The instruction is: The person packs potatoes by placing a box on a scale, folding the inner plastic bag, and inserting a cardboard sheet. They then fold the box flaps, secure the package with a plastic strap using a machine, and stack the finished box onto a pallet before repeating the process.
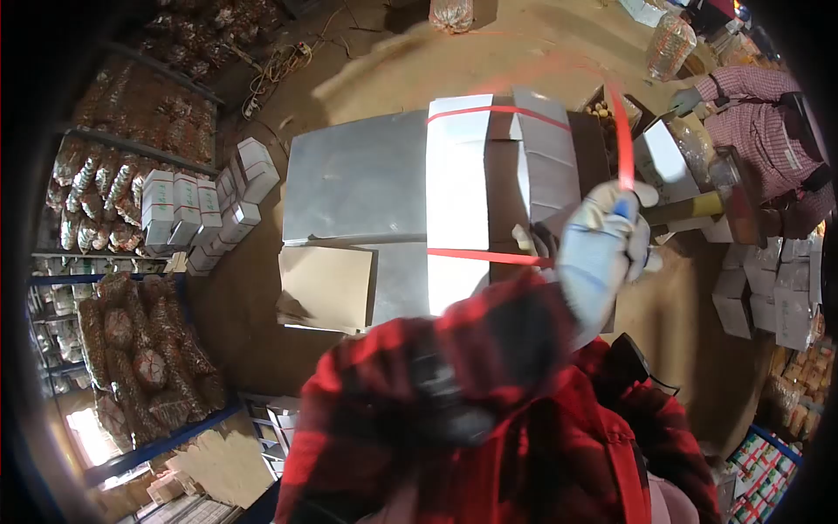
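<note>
My left hand (602, 253), in a white and blue work glove, is closed around a red strap (625, 148) whose loose end rises, blurred, away from me. The left arm in a plaid sleeve crosses in front of my body. Beneath it, a white cardboard box (458, 175) with open brown flaps lies on the grey table, and red straps cross it on the far and near sides. My right hand is mostly hidden behind the left arm; a pale gloved fingertip (524, 238) shows by the box, but its grip cannot be made out.
The grey table (358, 175) holds a brown cardboard sheet (325, 284) at its near left corner. A co-worker (768, 131) in a checked shirt stands at the right beside an open white box (668, 162). White boxes (205, 210) and racks of wrapped bags (144, 358) line the left.
</note>
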`<state>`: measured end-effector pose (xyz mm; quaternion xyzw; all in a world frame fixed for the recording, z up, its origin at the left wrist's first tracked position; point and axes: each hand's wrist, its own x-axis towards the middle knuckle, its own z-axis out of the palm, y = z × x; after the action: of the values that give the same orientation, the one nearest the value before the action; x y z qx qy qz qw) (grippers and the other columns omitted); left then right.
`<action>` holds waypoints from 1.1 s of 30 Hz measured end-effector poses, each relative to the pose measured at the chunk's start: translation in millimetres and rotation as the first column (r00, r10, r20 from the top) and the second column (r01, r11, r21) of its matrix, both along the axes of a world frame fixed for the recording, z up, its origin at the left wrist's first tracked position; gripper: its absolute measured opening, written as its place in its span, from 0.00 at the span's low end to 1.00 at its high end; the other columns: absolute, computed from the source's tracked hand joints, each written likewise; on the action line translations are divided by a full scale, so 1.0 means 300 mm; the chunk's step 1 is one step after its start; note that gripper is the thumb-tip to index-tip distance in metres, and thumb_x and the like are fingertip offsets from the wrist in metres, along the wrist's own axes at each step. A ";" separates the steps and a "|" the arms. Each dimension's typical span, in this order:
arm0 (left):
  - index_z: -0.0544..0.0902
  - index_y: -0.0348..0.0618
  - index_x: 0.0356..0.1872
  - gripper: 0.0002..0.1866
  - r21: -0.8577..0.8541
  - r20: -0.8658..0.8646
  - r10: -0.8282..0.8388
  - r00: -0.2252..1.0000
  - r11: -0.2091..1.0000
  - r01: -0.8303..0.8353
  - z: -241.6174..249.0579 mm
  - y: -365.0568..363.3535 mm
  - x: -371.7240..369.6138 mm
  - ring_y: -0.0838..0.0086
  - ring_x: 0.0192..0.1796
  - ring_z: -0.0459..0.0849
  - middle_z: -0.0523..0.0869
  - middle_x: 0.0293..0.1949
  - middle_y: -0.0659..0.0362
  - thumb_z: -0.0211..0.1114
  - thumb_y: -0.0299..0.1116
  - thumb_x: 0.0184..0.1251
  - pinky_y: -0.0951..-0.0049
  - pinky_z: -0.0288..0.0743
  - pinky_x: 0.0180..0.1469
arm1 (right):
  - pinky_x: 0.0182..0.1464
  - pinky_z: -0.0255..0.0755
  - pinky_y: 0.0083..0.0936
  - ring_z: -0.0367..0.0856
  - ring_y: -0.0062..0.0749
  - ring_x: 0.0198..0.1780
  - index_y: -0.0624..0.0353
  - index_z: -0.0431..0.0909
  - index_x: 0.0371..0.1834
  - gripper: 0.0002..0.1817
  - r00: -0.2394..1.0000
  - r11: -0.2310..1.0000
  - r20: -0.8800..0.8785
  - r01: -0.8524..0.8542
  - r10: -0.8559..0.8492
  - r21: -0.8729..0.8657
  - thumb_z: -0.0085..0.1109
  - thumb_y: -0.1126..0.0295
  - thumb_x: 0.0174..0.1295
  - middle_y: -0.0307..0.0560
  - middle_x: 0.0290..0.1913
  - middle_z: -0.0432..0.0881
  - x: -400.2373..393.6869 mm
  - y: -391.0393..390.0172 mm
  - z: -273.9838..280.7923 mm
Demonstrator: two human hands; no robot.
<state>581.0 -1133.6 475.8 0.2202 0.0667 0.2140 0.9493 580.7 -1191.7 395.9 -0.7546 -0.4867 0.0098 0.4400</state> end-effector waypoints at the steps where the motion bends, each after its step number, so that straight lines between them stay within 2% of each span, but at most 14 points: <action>1: 0.74 0.43 0.41 0.09 0.073 -0.063 0.013 0.998 0.997 -0.008 -0.050 -0.078 0.079 0.81 0.19 0.66 0.70 0.20 0.63 0.45 0.32 0.73 0.79 0.69 0.29 | 0.48 0.61 0.37 0.67 0.41 0.45 0.60 0.72 0.47 0.22 0.985 0.999 -0.172 -0.017 0.023 0.034 0.61 0.57 0.55 0.50 0.44 0.70 0.018 -0.033 0.013; 4: 0.77 0.42 0.44 0.09 0.437 -0.098 0.165 0.982 0.893 -0.106 -0.215 -0.206 0.183 0.78 0.26 0.74 0.76 0.25 0.61 0.50 0.32 0.72 0.77 0.72 0.35 | 0.40 0.62 0.30 0.68 0.33 0.37 0.61 0.75 0.41 0.15 0.745 0.994 -0.667 0.062 0.011 0.086 0.60 0.62 0.57 0.44 0.36 0.72 0.088 -0.076 0.003; 6: 0.79 0.42 0.46 0.10 0.911 -0.110 0.397 0.911 0.406 -0.068 -0.172 -0.152 0.129 0.67 0.38 0.81 0.82 0.34 0.56 0.56 0.30 0.67 0.73 0.75 0.42 | 0.35 0.63 0.26 0.69 0.28 0.31 0.61 0.77 0.36 0.11 0.524 0.984 -0.851 0.166 -0.033 0.064 0.59 0.65 0.58 0.41 0.30 0.73 0.100 -0.102 -0.025; 7: 0.78 0.41 0.45 0.10 0.922 0.230 0.622 0.748 0.107 -0.372 -0.181 -0.114 0.133 0.60 0.41 0.79 0.81 0.38 0.53 0.56 0.27 0.64 0.67 0.73 0.46 | 0.33 0.63 0.24 0.70 0.25 0.28 0.62 0.78 0.34 0.09 0.419 0.975 -0.907 0.219 -0.053 0.044 0.59 0.66 0.58 0.39 0.27 0.74 0.113 -0.109 -0.044; 10: 0.76 0.40 0.45 0.16 0.923 0.020 0.748 0.663 -0.270 0.276 -0.284 0.221 -0.001 0.55 0.44 0.73 0.76 0.41 0.49 0.56 0.25 0.51 0.58 0.67 0.45 | 0.27 0.63 0.17 0.71 0.19 0.22 0.62 0.80 0.34 0.07 0.128 0.955 -0.988 0.292 -0.084 -0.043 0.57 0.69 0.60 0.36 0.22 0.76 0.160 -0.158 -0.096; 13: 0.68 0.45 0.61 0.24 0.763 0.061 0.866 0.495 -0.360 0.537 -0.562 0.350 -0.148 0.52 0.63 0.64 0.69 0.59 0.48 0.53 0.37 0.62 0.53 0.54 0.65 | 0.25 0.62 0.15 0.69 0.17 0.21 0.60 0.79 0.35 0.07 -0.074 0.894 -0.995 0.438 -0.072 -0.098 0.55 0.68 0.61 0.34 0.20 0.74 0.245 -0.241 -0.220; 14: 0.65 0.46 0.64 0.26 0.710 -0.006 0.868 0.496 -0.346 0.613 -0.559 0.340 -0.145 0.53 0.66 0.59 0.65 0.63 0.49 0.51 0.40 0.64 0.51 0.48 0.67 | 0.24 0.62 0.18 0.69 0.19 0.20 0.60 0.80 0.31 0.05 -0.289 0.852 -0.952 0.469 -0.102 -0.234 0.56 0.70 0.59 0.35 0.20 0.74 0.283 -0.265 -0.273; 19: 0.54 0.46 0.70 0.36 0.770 -0.241 0.815 0.527 -0.170 0.615 -0.428 0.211 -0.056 0.43 0.71 0.47 0.53 0.69 0.44 0.52 0.48 0.64 0.43 0.36 0.69 | 0.20 0.59 0.16 0.67 0.17 0.17 0.56 0.80 0.30 0.04 -0.411 0.840 -0.891 0.400 -0.194 -0.367 0.58 0.69 0.58 0.33 0.20 0.74 0.293 -0.284 -0.421; 21: 0.51 0.48 0.71 0.39 0.573 -0.264 0.832 0.488 -0.272 0.773 -0.413 0.137 0.014 0.38 0.71 0.44 0.49 0.71 0.43 0.52 0.53 0.63 0.38 0.34 0.67 | 0.20 0.60 0.13 0.66 0.16 0.17 0.56 0.80 0.35 0.07 -0.441 0.822 -0.872 0.401 -0.214 -0.405 0.56 0.67 0.60 0.32 0.20 0.73 0.302 -0.259 -0.395; 23: 0.50 0.50 0.71 0.39 0.452 -0.151 0.830 0.537 -0.425 0.784 -0.459 0.132 0.024 0.38 0.71 0.44 0.49 0.71 0.43 0.52 0.52 0.63 0.39 0.35 0.68 | 0.21 0.62 0.14 0.69 0.18 0.18 0.58 0.80 0.36 0.07 -0.371 0.807 -0.903 0.453 -0.216 -0.379 0.57 0.68 0.59 0.34 0.22 0.76 0.310 -0.261 -0.483; 27: 0.52 0.50 0.71 0.37 0.430 -0.140 0.827 0.544 -0.444 0.786 -0.475 0.122 0.030 0.40 0.71 0.45 0.50 0.71 0.44 0.50 0.53 0.64 0.39 0.36 0.68 | 0.27 0.71 0.19 0.75 0.23 0.23 0.60 0.79 0.40 0.08 -0.132 0.786 -0.876 0.394 -0.464 -0.476 0.58 0.71 0.58 0.38 0.27 0.80 0.430 -0.456 -0.540; 29: 0.53 0.51 0.71 0.36 0.447 -0.069 0.821 0.567 -0.482 0.753 -0.499 0.125 0.028 0.41 0.71 0.47 0.52 0.70 0.45 0.51 0.51 0.64 0.40 0.36 0.68 | 0.30 0.74 0.29 0.78 0.38 0.28 0.60 0.72 0.50 0.20 0.358 0.788 -0.715 0.414 -0.601 -0.455 0.62 0.69 0.53 0.45 0.30 0.78 0.480 -0.528 -0.490; 31: 0.53 0.52 0.71 0.36 0.447 -0.121 0.824 0.553 -0.453 0.772 -0.473 0.116 0.039 0.42 0.70 0.48 0.53 0.70 0.45 0.53 0.50 0.64 0.41 0.38 0.67 | 0.32 0.74 0.35 0.79 0.46 0.32 0.59 0.69 0.53 0.25 0.836 0.802 -0.315 0.221 -0.449 -0.556 0.64 0.68 0.50 0.50 0.32 0.78 0.463 -0.522 -0.337; 33: 0.54 0.53 0.71 0.36 0.440 -0.104 0.822 0.559 -0.466 0.767 -0.468 0.117 0.041 0.42 0.70 0.49 0.54 0.69 0.45 0.54 0.48 0.63 0.41 0.40 0.67 | 0.42 0.74 0.41 0.80 0.47 0.43 0.50 0.72 0.50 0.26 0.971 0.667 -0.083 0.092 -0.226 -0.740 0.67 0.64 0.44 0.53 0.38 0.79 0.409 -0.381 -0.300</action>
<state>593.2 -1098.5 335.6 0.9557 0.2875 0.0606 -0.0191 703.4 -1306.2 306.0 -0.9032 -0.3356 0.2277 0.1407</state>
